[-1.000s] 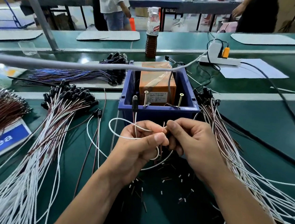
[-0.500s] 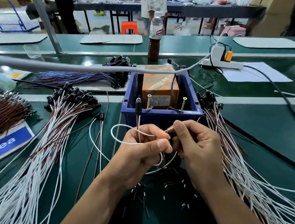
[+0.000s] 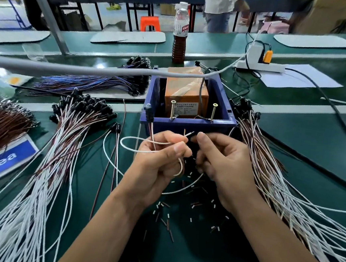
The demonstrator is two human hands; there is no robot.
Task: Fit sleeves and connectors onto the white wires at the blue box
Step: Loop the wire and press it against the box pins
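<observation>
My left hand pinches a looped white wire just in front of the blue box. The wire's bare tip sticks out past my thumb and forefinger. My right hand is curled close beside it, fingertips right at that tip; whether it holds a small sleeve is hidden. A black connector hangs at the box's front left corner. Short loose sleeves litter the green mat below my hands.
Bundles of white and brown wires with black connectors lie at left and right. Two screws stand on the box's front rim, an orange block inside. A bottle, power strip and grey cable lie behind.
My hands have drawn slightly apart, so the white wire's tip now shows between them. The head camera has shifted a little, and people in the background have moved.
</observation>
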